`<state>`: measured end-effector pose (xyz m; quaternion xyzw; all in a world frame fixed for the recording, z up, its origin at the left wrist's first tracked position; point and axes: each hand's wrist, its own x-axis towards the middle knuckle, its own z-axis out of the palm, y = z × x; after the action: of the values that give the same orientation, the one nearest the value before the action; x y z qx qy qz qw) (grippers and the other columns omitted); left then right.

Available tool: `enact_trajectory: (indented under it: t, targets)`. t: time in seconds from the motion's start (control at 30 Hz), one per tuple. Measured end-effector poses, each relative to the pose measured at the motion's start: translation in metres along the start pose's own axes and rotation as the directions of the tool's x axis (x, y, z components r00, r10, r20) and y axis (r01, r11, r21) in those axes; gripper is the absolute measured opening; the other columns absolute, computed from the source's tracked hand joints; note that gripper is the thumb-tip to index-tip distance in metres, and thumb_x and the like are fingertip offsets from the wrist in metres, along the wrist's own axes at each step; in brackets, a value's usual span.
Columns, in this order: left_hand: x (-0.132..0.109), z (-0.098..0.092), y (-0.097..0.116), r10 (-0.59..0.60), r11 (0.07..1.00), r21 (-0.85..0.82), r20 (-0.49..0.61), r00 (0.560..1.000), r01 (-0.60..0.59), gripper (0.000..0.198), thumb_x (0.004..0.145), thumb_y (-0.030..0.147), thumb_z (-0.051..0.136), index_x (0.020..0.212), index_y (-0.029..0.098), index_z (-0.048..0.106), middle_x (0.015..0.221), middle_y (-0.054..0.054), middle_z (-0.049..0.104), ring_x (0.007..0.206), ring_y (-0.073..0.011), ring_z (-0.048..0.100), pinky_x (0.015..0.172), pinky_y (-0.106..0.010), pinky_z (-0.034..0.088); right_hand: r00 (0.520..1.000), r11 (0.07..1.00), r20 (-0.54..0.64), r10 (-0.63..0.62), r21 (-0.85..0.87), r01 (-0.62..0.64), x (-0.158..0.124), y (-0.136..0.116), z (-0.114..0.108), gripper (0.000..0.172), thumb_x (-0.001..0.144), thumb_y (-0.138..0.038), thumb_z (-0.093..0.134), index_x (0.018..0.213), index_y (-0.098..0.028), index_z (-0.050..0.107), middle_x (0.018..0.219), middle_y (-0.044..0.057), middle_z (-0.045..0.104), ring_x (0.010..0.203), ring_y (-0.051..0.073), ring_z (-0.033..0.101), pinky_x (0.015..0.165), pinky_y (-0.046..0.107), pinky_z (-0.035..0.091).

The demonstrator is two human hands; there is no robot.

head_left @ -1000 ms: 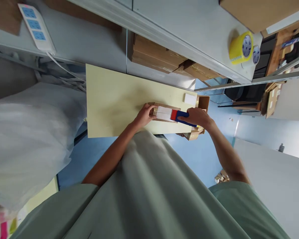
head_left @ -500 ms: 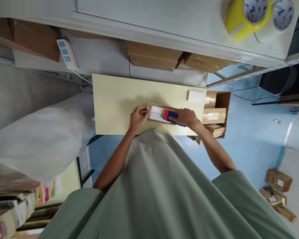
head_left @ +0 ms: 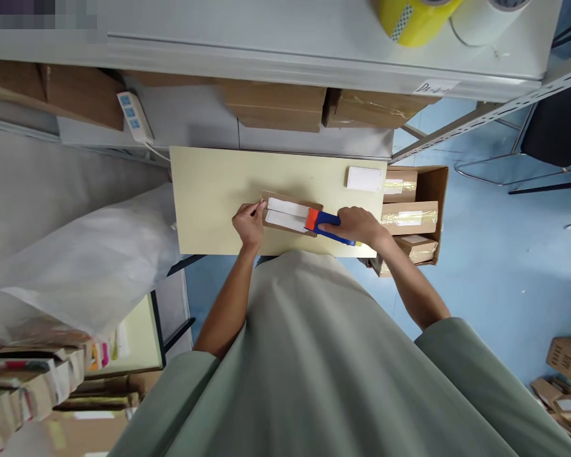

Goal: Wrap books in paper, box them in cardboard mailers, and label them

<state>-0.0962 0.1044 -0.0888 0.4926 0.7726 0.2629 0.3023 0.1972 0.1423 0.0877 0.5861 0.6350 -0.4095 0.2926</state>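
A narrow brown cardboard box (head_left: 291,230) with a white label (head_left: 288,216) on top lies on the pale yellow table (head_left: 209,190), tilted slightly. At its left end, my left hand (head_left: 249,224) pinches the corner with thumb and finger. My right hand (head_left: 359,226) is closed around the handle of a blue hand tool with an orange-red head (head_left: 328,223). The tool's head rests at the right part of the label. Its exact kind I cannot make out. A small white box-like item (head_left: 364,179) lies at the table's back right.
An open carton (head_left: 441,216) with several taped boxes stands right of the table. A shelf (head_left: 247,60) crosses in front, holding yellow tape (head_left: 416,22) and white tape (head_left: 485,22). A power strip (head_left: 136,117) lies behind; white sheeting (head_left: 90,254) hangs at left.
My left hand has shifted left to the box's end corner. The box sits further left, and more of its label shows left of the tool. The view has shifted too.
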Motion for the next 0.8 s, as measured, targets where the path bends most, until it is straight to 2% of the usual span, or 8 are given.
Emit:
enact_trajectory:
  t: [0.17,0.3,0.4,0.57,0.8]
  targets:
    - [-0.006,0.006,0.006,0.039,0.999,0.029,-0.018,0.999,-0.039,0.028,0.107,0.044,0.069,0.105,0.023,0.087,0.11,-0.01,0.084,0.109,-0.0268,0.078,0.105,-0.041,0.06,0.998,0.999,0.063,0.016,0.044,-0.019,-0.03,0.061,-0.004,0.064,0.103,-0.082,0.058,0.095,-0.021,0.075,0.091,0.014,0.08,0.083,0.029,0.075,0.068,0.036,0.048]
    - [-0.009,0.008,0.009,0.041,0.997,0.063,-0.012,0.999,-0.04,0.029,0.108,0.046,0.069,0.107,0.023,0.087,0.11,-0.01,0.083,0.109,-0.0271,0.077,0.103,-0.04,0.061,0.996,0.996,0.069,0.05,0.071,-0.055,-0.027,0.088,0.003,0.062,0.1,-0.081,0.064,0.098,-0.021,0.076,0.091,0.012,0.081,0.08,0.028,0.075,0.067,0.036,0.048]
    - [-0.009,0.008,0.01,0.028,0.997,0.077,-0.004,1.0,-0.028,0.029,0.107,0.046,0.069,0.107,0.022,0.086,0.11,-0.01,0.082,0.108,-0.0272,0.077,0.102,-0.04,0.061,0.997,0.998,0.049,0.061,0.016,-0.062,-0.014,0.085,0.014,0.063,0.103,-0.079,0.063,0.102,-0.018,0.079,0.094,0.016,0.082,0.088,0.032,0.078,0.074,0.038,0.052]
    - [-0.009,0.009,0.009,0.033,0.998,0.046,-0.008,0.999,-0.032,0.028,0.106,0.043,0.069,0.108,0.022,0.086,0.113,-0.01,0.084,0.111,-0.0272,0.077,0.104,-0.04,0.061,0.992,0.989,-0.037,0.125,-0.07,-0.127,0.008,0.058,0.04,0.058,0.11,-0.064,0.061,0.127,-0.012,0.078,0.123,0.026,0.081,0.116,0.037,0.079,0.086,0.036,0.055]
    - [-0.008,0.011,0.007,0.0,1.0,0.017,-0.009,1.0,0.0,0.026,0.103,0.042,0.071,0.106,0.022,0.086,0.114,-0.009,0.085,0.11,-0.0269,0.077,0.106,-0.041,0.06,0.982,0.992,-0.14,0.123,-0.015,-0.126,0.031,0.03,0.088,0.055,0.116,-0.049,0.053,0.141,-0.002,0.067,0.121,0.033,0.077,0.114,0.041,0.077,0.086,0.043,0.054]
